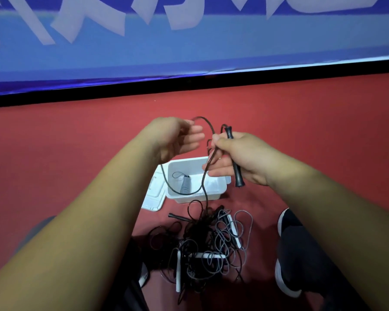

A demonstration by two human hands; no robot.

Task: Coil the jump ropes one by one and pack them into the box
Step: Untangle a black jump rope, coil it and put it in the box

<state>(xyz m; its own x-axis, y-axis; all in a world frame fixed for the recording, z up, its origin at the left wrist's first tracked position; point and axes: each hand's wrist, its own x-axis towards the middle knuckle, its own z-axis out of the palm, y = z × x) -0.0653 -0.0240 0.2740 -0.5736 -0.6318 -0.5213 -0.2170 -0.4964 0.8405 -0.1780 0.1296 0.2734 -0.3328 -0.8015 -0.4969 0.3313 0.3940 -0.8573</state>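
Over the red floor, at mid-frame, seen from the head camera: right grip closed round the black handle of a black rope. Handle close to upright, both ends poking out of the fist. Cord arching from beside the handle's top across to the left grip, held there at thumb and forefinger with the other fingers loosely curved, then dropping out below that hand in a slack loop. Loose length trailing down into the tangled pile of ropes between the shoes.

Below the hands, farther along the floor: white box, open, lid lying just beside it on the left, one coiled rope already inside. Box almost straight under the right grip's fingers, so nearer that hand in this view.

Judged from this: coiling only begun, most of the cord not yet gathered. Next turn probably to be laid along the handle's long axis, from left grip toward right. Snagging in the pile likely.
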